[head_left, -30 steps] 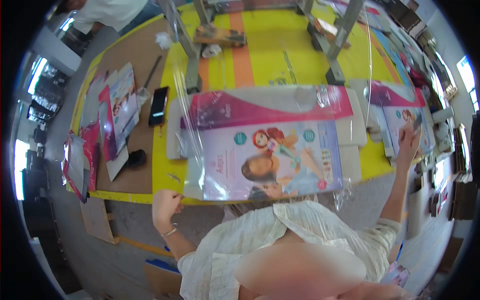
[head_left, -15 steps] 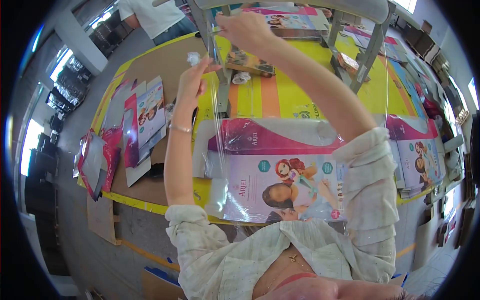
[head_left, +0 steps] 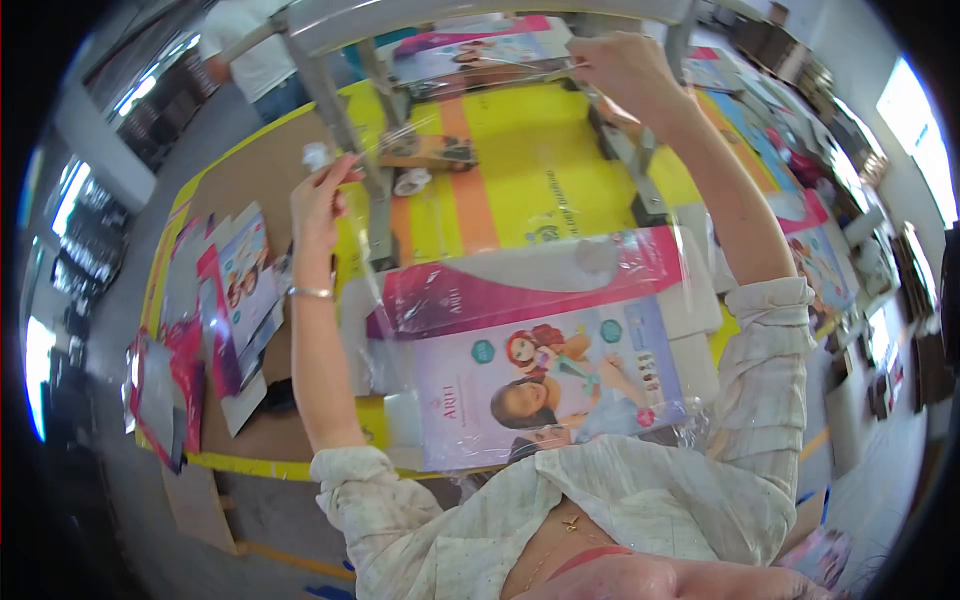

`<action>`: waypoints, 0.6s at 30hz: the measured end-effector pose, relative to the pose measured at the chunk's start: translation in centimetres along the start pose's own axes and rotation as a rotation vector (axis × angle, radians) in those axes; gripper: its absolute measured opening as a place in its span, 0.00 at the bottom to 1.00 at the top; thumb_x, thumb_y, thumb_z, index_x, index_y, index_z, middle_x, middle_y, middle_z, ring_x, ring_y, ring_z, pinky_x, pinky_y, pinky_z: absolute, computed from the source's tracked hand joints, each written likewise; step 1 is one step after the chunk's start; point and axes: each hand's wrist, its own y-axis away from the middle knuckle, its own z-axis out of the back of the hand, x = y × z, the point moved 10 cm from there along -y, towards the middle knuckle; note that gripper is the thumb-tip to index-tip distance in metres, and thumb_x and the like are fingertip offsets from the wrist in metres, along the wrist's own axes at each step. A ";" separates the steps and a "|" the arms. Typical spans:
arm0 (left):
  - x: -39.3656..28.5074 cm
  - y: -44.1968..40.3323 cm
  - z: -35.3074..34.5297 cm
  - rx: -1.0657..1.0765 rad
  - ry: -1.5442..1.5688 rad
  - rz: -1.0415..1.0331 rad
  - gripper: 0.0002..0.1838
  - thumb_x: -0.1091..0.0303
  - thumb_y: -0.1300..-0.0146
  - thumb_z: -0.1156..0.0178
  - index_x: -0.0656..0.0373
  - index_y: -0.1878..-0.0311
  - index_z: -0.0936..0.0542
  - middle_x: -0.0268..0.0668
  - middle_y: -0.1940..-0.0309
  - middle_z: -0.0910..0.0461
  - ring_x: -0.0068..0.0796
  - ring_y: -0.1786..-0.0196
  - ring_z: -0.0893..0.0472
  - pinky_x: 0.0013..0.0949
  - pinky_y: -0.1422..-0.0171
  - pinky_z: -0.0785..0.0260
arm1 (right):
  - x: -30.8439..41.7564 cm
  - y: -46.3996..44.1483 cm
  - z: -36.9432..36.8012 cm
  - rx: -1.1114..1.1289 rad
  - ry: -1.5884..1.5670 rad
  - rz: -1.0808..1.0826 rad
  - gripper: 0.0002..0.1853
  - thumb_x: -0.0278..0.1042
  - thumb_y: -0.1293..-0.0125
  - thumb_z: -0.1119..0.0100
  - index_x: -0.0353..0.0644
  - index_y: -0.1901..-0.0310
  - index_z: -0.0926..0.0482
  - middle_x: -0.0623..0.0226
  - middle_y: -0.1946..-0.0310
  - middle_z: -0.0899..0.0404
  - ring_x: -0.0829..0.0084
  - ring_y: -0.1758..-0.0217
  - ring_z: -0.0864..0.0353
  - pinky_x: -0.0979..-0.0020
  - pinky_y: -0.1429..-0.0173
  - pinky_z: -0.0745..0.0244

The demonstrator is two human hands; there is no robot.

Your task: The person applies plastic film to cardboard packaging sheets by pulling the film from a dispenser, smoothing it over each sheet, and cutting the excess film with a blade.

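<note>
Clear film point(head_left: 480, 318) in the head view spreads over printed packaging point(head_left: 545, 375) on the yellow counter point(head_left: 515, 190). The left hand's point(head_left: 322, 205) fingers pinch it beside a metal post; the right hand's point(head_left: 622, 72) fingers, bunched tightly, hold its far edge.

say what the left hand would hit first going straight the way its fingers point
Probably the metal stand's near left leg, just beyond the left hand in this view; depth is unclear, and the clear film might come first.
</note>
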 end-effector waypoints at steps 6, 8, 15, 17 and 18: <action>0.0 0.4 -0.5 0.019 -0.021 0.006 0.13 0.62 0.43 0.37 0.61 0.60 0.18 0.32 0.76 0.21 0.08 0.87 0.40 0.13 0.86 0.53 | -12.8 7.0 -0.1 -0.015 -0.029 -0.170 0.09 0.43 0.46 0.44 0.48 0.68 0.25 0.68 0.75 0.22 0.64 0.72 0.23 0.65 0.66 0.32; 0.6 -0.2 0.1 0.039 -0.024 -0.003 0.13 0.62 0.43 0.37 0.61 0.60 0.18 0.32 0.77 0.21 0.08 0.87 0.40 0.13 0.86 0.54 | -15.2 8.8 -0.9 0.079 -0.210 -0.386 0.10 0.42 0.44 0.42 0.47 0.64 0.24 0.68 0.74 0.21 0.69 0.72 0.23 0.72 0.69 0.30; 0.5 -0.2 1.0 0.050 -0.015 -0.027 0.12 0.64 0.42 0.38 0.63 0.60 0.19 0.33 0.77 0.22 0.08 0.87 0.39 0.13 0.86 0.51 | -12.0 10.9 -7.6 0.304 -1.603 -0.729 0.14 0.39 0.40 0.40 0.35 0.61 0.25 0.62 0.70 0.20 0.79 0.77 0.23 0.85 0.75 0.26; 0.6 -0.4 1.1 0.059 -0.020 -0.030 0.13 0.64 0.42 0.38 0.64 0.60 0.19 0.33 0.77 0.22 0.08 0.87 0.39 0.13 0.86 0.50 | -10.9 10.4 -8.5 0.353 -1.601 -0.708 0.13 0.37 0.41 0.39 0.34 0.62 0.24 0.61 0.71 0.20 0.80 0.79 0.23 0.85 0.75 0.26; 1.0 -0.6 1.5 0.049 -0.040 -0.020 0.13 0.64 0.42 0.38 0.64 0.60 0.19 0.33 0.77 0.22 0.09 0.88 0.39 0.13 0.86 0.50 | -11.0 10.5 -9.0 0.347 -1.507 -0.720 0.12 0.36 0.41 0.40 0.33 0.64 0.24 0.60 0.73 0.20 0.79 0.79 0.23 0.84 0.73 0.24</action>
